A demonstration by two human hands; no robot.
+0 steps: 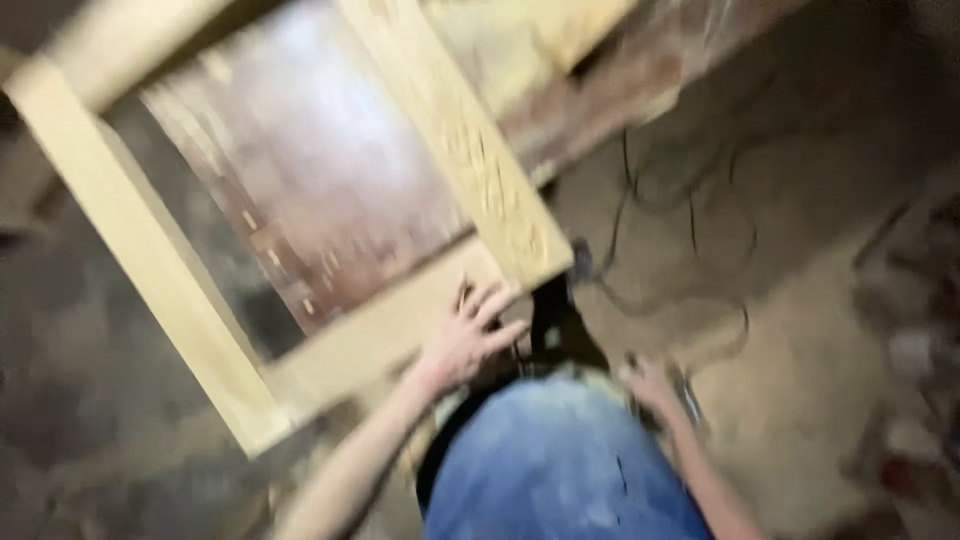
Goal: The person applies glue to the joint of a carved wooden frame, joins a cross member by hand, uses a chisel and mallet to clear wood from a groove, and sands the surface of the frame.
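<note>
A pale wooden frame [130, 240] with a carved rail [490, 180] lies across the upper left, blurred by motion. My left hand [468, 335] rests flat with fingers spread on the frame's lower rail near its carved corner. Lower down, my right hand [655, 388] sits beside my blue-clad leg [560, 470], close to a dark cable and a small tool-like object; the blur hides whether it grips anything.
Black cables [690, 230] loop over the dusty brown floor at the centre right. A brown board [320, 190] shows through the frame's opening. Blurred clutter lies along the right edge [920, 350].
</note>
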